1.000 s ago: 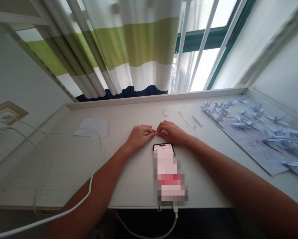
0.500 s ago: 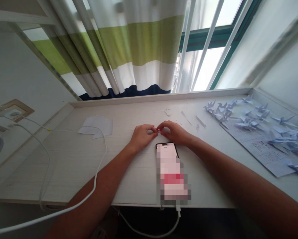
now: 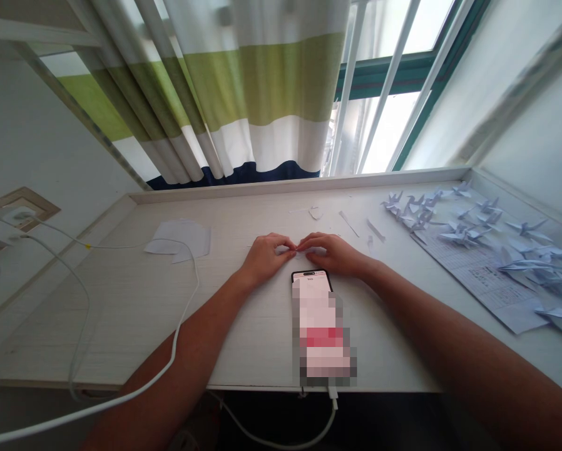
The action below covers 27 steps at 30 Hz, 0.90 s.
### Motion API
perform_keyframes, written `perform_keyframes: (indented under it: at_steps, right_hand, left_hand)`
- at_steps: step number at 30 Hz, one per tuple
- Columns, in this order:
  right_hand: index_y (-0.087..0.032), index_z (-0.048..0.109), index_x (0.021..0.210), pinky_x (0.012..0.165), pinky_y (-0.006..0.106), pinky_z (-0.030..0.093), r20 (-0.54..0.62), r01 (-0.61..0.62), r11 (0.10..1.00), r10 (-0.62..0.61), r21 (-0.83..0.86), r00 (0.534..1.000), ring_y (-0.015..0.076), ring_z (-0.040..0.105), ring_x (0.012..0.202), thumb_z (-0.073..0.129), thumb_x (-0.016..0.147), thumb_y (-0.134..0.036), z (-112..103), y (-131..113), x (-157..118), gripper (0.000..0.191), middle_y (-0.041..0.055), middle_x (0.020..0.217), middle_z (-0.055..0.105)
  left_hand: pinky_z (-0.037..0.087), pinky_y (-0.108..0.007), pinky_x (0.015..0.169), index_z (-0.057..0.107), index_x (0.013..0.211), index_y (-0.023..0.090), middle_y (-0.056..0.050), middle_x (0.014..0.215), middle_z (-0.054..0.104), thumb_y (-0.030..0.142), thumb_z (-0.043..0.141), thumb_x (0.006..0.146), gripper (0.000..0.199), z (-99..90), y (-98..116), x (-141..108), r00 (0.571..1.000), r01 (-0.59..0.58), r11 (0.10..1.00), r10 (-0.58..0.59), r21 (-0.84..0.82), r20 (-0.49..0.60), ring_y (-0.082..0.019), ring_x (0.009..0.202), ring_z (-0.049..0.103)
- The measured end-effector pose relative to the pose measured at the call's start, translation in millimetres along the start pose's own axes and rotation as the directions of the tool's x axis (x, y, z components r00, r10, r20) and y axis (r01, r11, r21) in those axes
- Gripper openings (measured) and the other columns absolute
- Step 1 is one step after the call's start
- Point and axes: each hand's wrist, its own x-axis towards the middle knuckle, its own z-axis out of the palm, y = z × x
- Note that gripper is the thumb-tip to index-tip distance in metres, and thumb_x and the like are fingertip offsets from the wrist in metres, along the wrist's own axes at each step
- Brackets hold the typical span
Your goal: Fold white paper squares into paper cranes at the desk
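Note:
My left hand (image 3: 266, 260) and my right hand (image 3: 328, 255) meet at the fingertips just above a black-framed smartphone (image 3: 311, 294). Between the fingertips is a small white paper piece (image 3: 295, 248), mostly hidden by the fingers. Both hands seem to pinch it, though it is too small to see clearly. The phone lies face up below my hands, its screen pixelated, and neither hand touches it. Several pale blue paper cranes (image 3: 464, 232) stand to the right, on a printed sheet (image 3: 469, 275).
Loose paper sheets (image 3: 180, 241) lie left of my hands, and a white charging cable (image 3: 191, 307) runs across the white table (image 3: 121, 313) and under its front edge. Paper strips (image 3: 349, 223) and scraps (image 3: 315, 213) lie beyond my hands, before a raised sill (image 3: 300, 183) and striped curtain (image 3: 253, 81).
My hands have shifted slightly, with the right hand lying a little flatter, while the fingertips stay together. The whole view has moved a little as my head moved.

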Motion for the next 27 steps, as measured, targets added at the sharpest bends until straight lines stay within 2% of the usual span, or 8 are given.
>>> perform_keyframes:
  at_steps: [5,8,12,17,19,21,24,27]
  right_hand:
    - [-0.024,0.076,0.108,0.097,0.039,0.051,0.051,0.065,0.992,-0.060,-0.111,0.997,0.0237,0.069,0.105,0.063,0.093,-0.023,-2.1,4.3,1.5,0.020,0.0064,0.114,0.075]
    - [-0.023,0.076,0.103,0.093,0.039,0.052,0.030,0.085,0.976,-0.081,-0.200,0.996,0.0239,0.069,0.101,0.056,0.098,-0.025,1.8,4.7,3.9,0.021,0.0078,0.107,0.076]
    - [-0.022,0.075,0.103,0.088,0.036,0.053,-0.019,0.045,0.981,-0.049,-0.188,0.999,0.0227,0.070,0.098,0.055,0.098,-0.027,3.9,2.4,3.2,0.021,0.0079,0.104,0.076]
    - [-0.022,0.071,0.113,0.092,0.039,0.052,-0.023,0.005,0.990,-0.009,-0.138,1.000,0.0246,0.069,0.103,0.066,0.090,-0.028,-0.5,-2.3,-0.9,0.025,0.0085,0.112,0.073]
    - [-0.022,0.072,0.111,0.092,0.040,0.052,-0.034,-0.021,0.992,0.017,-0.122,0.999,0.0246,0.069,0.102,0.067,0.088,-0.026,0.1,-3.4,-0.4,0.024,0.0082,0.110,0.074]
    - [-0.022,0.074,0.105,0.090,0.038,0.052,-0.097,-0.072,0.995,0.064,-0.074,0.993,0.0234,0.071,0.097,0.063,0.091,-0.026,2.3,-4.6,1.4,0.018,0.0069,0.105,0.076]
    - [-0.021,0.075,0.097,0.086,0.035,0.054,-0.199,-0.132,0.987,0.147,0.087,0.969,0.0213,0.071,0.090,0.060,0.092,-0.028,5.2,-7.7,4.0,0.017,0.0050,0.097,0.078]
    - [-0.019,0.075,0.092,0.083,0.033,0.054,-0.207,-0.144,0.969,0.185,0.200,0.961,0.0199,0.071,0.087,0.062,0.090,-0.028,4.7,-11.6,4.2,0.015,0.0044,0.092,0.078]
  left_hand:
    - [0.047,-0.039,0.103,0.076,0.105,0.028,-0.001,0.110,0.077,0.033,0.070,0.089,0.018,-9.3,0.4,-0.5,0.977,-0.175,0.979,0.161,0.101,0.140,-0.023,0.114,0.066]
    - [0.047,-0.039,0.101,0.074,0.108,0.027,-0.002,0.113,0.076,0.035,0.070,0.089,0.021,-11.5,2.0,-0.6,0.969,-0.211,0.967,0.188,0.140,0.160,-0.023,0.111,0.066]
    - [0.049,-0.039,0.097,0.072,0.110,0.025,-0.004,0.111,0.076,0.032,0.067,0.091,0.020,-11.0,4.3,-0.5,0.966,-0.223,0.961,0.197,0.161,0.166,-0.023,0.106,0.067]
    - [0.052,-0.034,0.087,0.071,0.109,0.024,-0.005,0.102,0.075,0.033,0.061,0.094,0.020,-5.2,1.4,0.3,0.992,-0.110,0.992,0.106,0.062,0.067,-0.020,0.093,0.069]
    - [0.052,-0.032,0.083,0.070,0.109,0.024,-0.004,0.098,0.076,0.034,0.060,0.095,0.020,-2.6,1.3,0.8,0.998,-0.060,0.998,0.061,-0.021,0.025,-0.019,0.089,0.069]
    - [0.052,-0.030,0.078,0.071,0.108,0.023,-0.003,0.093,0.076,0.036,0.057,0.096,0.022,-0.4,3.8,0.7,1.000,-0.012,0.994,0.012,-0.111,0.001,-0.018,0.084,0.069]
    - [0.052,-0.029,0.073,0.071,0.105,0.020,-0.004,0.093,0.076,0.043,0.062,0.092,0.028,2.5,9.9,-0.4,0.997,0.076,0.955,-0.083,-0.285,-0.010,-0.018,0.083,0.069]
    - [0.053,-0.029,0.075,0.072,0.099,0.017,-0.007,0.097,0.077,0.046,0.070,0.085,0.032,4.9,12.7,-1.7,0.987,0.152,0.891,-0.158,-0.427,0.021,-0.020,0.087,0.070]
